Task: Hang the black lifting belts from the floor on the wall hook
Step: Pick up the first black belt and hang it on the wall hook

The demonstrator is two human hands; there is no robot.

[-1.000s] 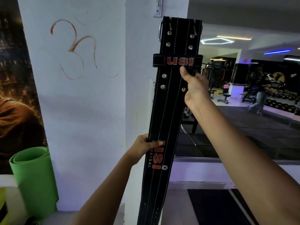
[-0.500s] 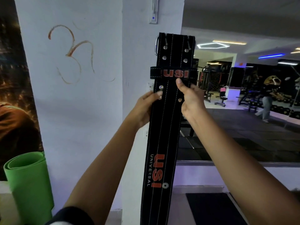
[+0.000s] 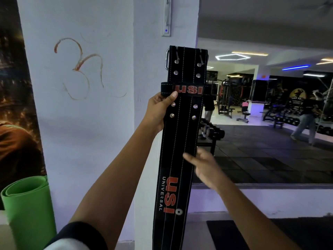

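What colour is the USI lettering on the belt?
Red-orange, on the black belt; clearest in the head view.

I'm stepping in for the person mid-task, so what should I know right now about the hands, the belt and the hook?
Left hand: grip closed on the black lifting belt at its left edge, just under the USI loop, holding it upright.
Right hand: open, blurred, fingers at the belt's right edge lower down, not gripping.
Belt: buckle end up, below the white hook strip on the pillar, not on it.
Done: belt is off the floor.
Left: raise it and hang the buckle on a hook. Other belts are not in view.
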